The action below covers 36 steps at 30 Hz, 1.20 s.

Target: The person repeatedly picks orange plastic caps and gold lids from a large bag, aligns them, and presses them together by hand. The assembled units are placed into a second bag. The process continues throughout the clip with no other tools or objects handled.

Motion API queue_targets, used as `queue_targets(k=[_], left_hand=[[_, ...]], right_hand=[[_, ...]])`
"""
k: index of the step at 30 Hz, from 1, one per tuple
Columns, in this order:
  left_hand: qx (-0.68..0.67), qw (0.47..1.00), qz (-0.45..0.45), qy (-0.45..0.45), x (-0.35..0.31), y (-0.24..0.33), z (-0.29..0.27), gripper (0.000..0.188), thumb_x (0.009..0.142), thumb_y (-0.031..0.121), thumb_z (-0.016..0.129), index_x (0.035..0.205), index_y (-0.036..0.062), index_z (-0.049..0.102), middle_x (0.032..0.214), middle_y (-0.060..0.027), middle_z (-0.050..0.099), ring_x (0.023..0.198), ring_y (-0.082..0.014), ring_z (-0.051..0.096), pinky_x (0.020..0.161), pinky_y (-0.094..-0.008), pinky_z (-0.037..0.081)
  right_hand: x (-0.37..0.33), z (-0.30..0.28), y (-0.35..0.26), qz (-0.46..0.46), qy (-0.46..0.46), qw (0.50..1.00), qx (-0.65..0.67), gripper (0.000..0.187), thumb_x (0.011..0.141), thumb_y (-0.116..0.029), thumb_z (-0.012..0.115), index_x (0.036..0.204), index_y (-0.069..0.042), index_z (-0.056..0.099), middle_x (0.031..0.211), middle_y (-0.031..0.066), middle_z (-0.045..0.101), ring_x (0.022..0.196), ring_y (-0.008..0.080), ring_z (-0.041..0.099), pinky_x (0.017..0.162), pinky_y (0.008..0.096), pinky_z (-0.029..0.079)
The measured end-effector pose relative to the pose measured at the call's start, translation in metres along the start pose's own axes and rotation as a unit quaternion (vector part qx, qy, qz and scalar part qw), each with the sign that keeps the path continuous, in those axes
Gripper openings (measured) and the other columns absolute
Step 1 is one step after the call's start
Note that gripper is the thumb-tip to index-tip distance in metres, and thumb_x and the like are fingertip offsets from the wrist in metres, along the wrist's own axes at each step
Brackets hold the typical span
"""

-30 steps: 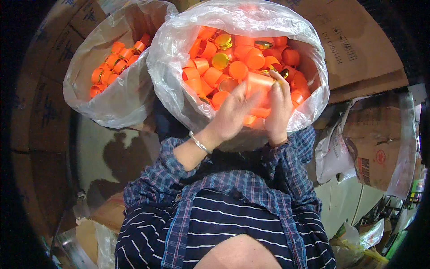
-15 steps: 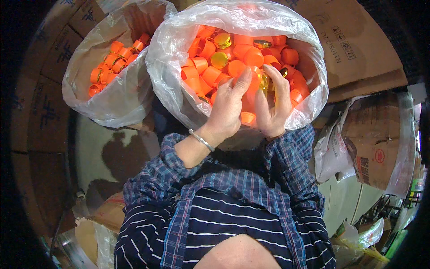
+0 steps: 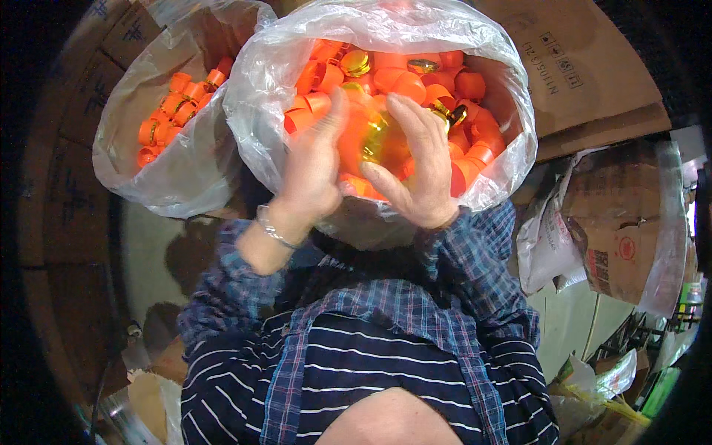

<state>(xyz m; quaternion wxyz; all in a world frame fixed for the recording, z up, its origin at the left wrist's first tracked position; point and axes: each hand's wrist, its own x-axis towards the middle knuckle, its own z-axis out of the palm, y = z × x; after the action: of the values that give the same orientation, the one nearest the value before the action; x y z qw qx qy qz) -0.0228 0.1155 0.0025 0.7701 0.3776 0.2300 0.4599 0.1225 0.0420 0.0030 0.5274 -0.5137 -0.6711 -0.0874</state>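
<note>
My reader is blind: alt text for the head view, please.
Both hands, left hand and right hand, cup a shiny gold cap over a clear plastic bag of orange caps. A second bag sits left.

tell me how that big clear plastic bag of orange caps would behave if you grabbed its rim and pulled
The clear bag looks thin and crinkled, so its rim would probably stretch and fold rather than hold shape. Packed with orange caps, it is likely bulky but fairly light. The loose caps would probably shift and spill if it tipped.
</note>
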Motion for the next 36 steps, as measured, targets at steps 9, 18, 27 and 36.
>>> queue_targets(k=[9, 18, 27, 36], left_hand=[[0.428, 0.727, 0.481, 0.240, 0.041, 0.145, -0.073, 0.029, 0.098, 0.021, 0.067, 0.116, -0.0011, 0.062, 0.110, -0.0087, 0.066, 0.096, -0.0173, 0.064, 0.089, -0.0311, 0.052], [0.612, 0.763, 0.082, -0.192, 0.039, -0.033, 0.005, 0.070, 0.088, 0.042, 0.072, 0.141, 0.0030, 0.047, 0.130, -0.0228, 0.059, 0.115, -0.0397, 0.061, 0.097, -0.0463, 0.050], [0.151, 0.980, 0.098, -0.086, 0.051, -0.032, -0.039, 0.025, 0.097, 0.004, 0.062, 0.121, -0.0019, 0.062, 0.113, -0.0079, 0.069, 0.098, -0.0120, 0.067, 0.087, -0.0268, 0.054], [0.284, 0.950, 0.106, -0.072, 0.022, -0.038, -0.046, 0.027, 0.098, 0.018, 0.059, 0.120, 0.0023, 0.062, 0.114, -0.0066, 0.068, 0.102, -0.0200, 0.067, 0.086, -0.0335, 0.057]], right_hand=[[-0.023, -0.078, 0.092, 0.163, -0.446, 0.801, -0.366, 0.033, 0.083, -0.026, 0.067, 0.110, -0.007, 0.069, 0.107, 0.0164, 0.063, 0.099, 0.0351, 0.065, 0.085, 0.0456, 0.053], [0.022, -0.062, 0.081, 0.151, -0.268, 0.945, -0.110, 0.024, 0.088, -0.005, 0.062, 0.110, -0.002, 0.070, 0.102, 0.0115, 0.070, 0.085, 0.0276, 0.068, 0.075, 0.0371, 0.054], [0.014, 0.006, 0.225, 0.301, -0.474, 0.756, -0.336, 0.079, 0.079, -0.059, 0.074, 0.131, -0.003, 0.053, 0.113, 0.0202, 0.069, 0.106, 0.0358, 0.067, 0.089, 0.0468, 0.053], [0.000, 0.008, 0.232, 0.298, -0.498, 0.727, -0.367, 0.097, 0.066, -0.060, 0.081, 0.139, -0.007, 0.047, 0.128, 0.0211, 0.061, 0.114, 0.0348, 0.064, 0.095, 0.0455, 0.052]])
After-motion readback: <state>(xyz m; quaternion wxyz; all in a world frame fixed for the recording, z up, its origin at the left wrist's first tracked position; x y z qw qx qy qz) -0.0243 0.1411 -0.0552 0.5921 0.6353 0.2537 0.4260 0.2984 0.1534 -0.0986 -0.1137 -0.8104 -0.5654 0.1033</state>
